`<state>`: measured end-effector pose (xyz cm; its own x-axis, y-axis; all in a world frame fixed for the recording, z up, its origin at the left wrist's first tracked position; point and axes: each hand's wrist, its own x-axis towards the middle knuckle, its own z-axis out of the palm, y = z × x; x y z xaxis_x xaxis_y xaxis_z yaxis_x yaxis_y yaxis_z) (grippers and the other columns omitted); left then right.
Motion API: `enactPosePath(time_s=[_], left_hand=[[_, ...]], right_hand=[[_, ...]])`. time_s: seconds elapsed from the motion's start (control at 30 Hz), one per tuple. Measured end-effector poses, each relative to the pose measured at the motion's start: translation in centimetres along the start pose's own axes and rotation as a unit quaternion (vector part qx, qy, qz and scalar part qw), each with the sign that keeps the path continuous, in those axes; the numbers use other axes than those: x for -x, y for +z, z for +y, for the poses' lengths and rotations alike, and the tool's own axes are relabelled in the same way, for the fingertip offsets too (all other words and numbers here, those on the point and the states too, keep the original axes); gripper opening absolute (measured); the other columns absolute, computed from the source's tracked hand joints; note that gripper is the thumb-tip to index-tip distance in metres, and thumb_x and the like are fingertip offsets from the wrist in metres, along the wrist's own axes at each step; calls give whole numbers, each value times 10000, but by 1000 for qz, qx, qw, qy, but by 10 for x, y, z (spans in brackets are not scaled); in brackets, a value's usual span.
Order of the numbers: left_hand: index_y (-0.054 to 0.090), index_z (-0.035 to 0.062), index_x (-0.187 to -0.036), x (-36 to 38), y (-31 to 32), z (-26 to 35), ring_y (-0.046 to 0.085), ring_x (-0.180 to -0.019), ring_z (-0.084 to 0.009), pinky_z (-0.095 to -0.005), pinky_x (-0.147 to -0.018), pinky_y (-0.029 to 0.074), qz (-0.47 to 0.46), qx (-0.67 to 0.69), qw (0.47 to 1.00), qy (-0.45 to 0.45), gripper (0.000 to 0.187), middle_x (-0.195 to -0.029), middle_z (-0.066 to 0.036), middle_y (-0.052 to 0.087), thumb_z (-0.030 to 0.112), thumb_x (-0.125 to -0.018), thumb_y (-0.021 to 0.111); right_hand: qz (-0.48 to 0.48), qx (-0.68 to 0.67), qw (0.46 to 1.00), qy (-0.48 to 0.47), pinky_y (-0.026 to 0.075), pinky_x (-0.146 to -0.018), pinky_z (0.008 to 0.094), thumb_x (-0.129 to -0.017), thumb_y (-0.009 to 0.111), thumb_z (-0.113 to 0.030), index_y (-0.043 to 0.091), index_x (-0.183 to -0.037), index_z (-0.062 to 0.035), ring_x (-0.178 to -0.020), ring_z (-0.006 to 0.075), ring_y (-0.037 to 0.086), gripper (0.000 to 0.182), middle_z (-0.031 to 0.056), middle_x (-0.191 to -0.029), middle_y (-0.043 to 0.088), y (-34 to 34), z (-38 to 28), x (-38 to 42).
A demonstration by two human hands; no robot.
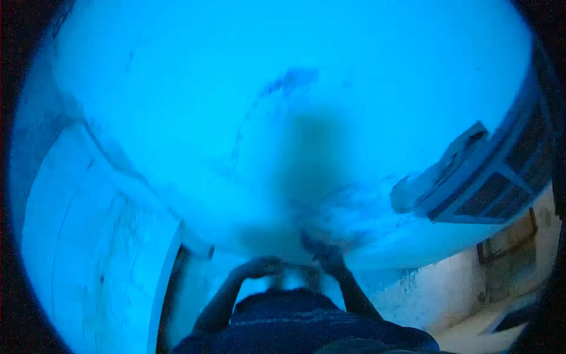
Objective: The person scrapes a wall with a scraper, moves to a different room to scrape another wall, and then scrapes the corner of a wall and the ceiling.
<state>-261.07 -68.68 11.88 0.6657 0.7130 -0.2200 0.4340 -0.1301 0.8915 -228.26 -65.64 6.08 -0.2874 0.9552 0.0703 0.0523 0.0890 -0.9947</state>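
Note:
Both of my hands are raised in front of my dark blue top, low in the view, under strong blue light. My left hand (262,267) is bent inward beside a pale, blurred shape; its fingers are too dark to make out. A little higher, my right hand (330,259) is closed around a dark, blurred item (311,241) that I cannot identify. Behind the hands is a large, pale blue surface (177,76) with a dark smudge (295,81). A soft grey-green shadow lies on it above the hands.
Cracked, light wall panels (76,236) stand at the left beside a dark, narrow opening (172,295). At the right are a dark, barred frame (486,194) and a rough ledge (442,171). A pale wall (448,292) shows below them.

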Motion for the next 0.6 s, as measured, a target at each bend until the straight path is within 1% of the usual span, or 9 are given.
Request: enactPosePath(time_s=[0.07, 0.13, 0.2, 0.27, 0.3, 0.33, 0.4, 0.5, 0.6], left_hand=[[370, 63, -1413, -28, -5, 0, 517, -1193, -242, -405, -976, 438, -25, 153, 988, 0, 658, -1329, -163, 518, 335, -885, 653], [306, 82, -1445, -22, -26, 71, 509, -1203, -275, -399, -964, 447, -3, 279, 960, 35, 686, -1377, -135, 467, 316, -895, 643], [306, 82, -1442, -25, -32, 102, 505, -1208, -282, -392, -960, 450, -19, 322, 946, 40, 673, -1386, -132, 453, 311, -901, 634], [424, 69, -1362, -36, -24, 110, 545, -1148, -261, -375, -937, 463, 50, 487, 872, 32, 551, -1303, -132, 512, 303, -903, 619], [424, 69, -1362, -43, -25, 103, 545, -1148, -261, -375, -937, 463, 35, 476, 878, 36, 551, -1303, -132, 512, 303, -903, 619], [479, 60, -1298, -51, -23, 91, 564, -1106, -249, -378, -924, 470, 47, 307, 941, 134, 480, -1269, -118, 532, 295, -901, 616], [590, 36, -1133, -47, -25, 122, 599, -994, -214, -371, -853, 499, 41, 345, 922, 171, 312, -1137, -83, 590, 240, -897, 603], [564, 32, -1163, -45, -17, 148, 596, -994, -202, -359, -826, 505, 12, 466, 862, 199, 329, -1113, -85, 591, 216, -892, 598], [539, 40, -1198, -72, 6, 81, 586, -1013, -199, -355, -831, 503, 46, 431, 884, 175, 370, -1131, -92, 580, 191, -869, 619]], right_hand=[[23, 165, 986, 0, 523, -661, 373, -949, 487, -140, 637, -1141, -73, -800, 224, 641, 253, 137, -963, 665, 16, -65, -7], [-13, 422, 895, -148, 508, -759, 418, -912, 540, -171, 610, -1206, -129, -890, 265, 632, 306, 141, -1041, 649, 39, -136, -8], [16, 444, 884, -145, 481, -836, 432, -882, 565, -185, 588, -1234, -143, -974, 282, 608, 356, 129, -1117, 624, 58, -165, -12], [39, 470, 871, -137, 454, -913, 445, -852, 590, -199, 566, -1263, -158, -1059, 300, 584, 413, 116, -1193, 600, 66, -167, -14], [52, 490, 847, -201, 422, -961, 451, -835, 599, -196, 551, -1279, -166, -1133, 299, 543, 448, 101, -1253, 567, 66, -164, -15], [61, 508, 818, -263, 390, -1010, 457, -817, 607, -192, 535, -1296, -175, -1207, 297, 503, 485, 86, -1313, 534, 66, -163, -14], [66, 512, 817, -258, 364, -1032, 473, -812, 613, -187, 534, -1297, -167, -1240, 304, 473, 491, 92, -1336, 516, 68, -167, -12], [64, 491, 835, -238, 334, -1053, 499, -803, 628, -191, 529, -1298, -154, -1272, 312, 445, 506, 106, -1355, 498, 75, -191, -1], [80, 467, 843, -255, 327, -1055, 507, -794, 639, -218, 523, -1296, -135, -1271, 317, 445, 522, 125, -1356, 493, 73, -190, -4]])
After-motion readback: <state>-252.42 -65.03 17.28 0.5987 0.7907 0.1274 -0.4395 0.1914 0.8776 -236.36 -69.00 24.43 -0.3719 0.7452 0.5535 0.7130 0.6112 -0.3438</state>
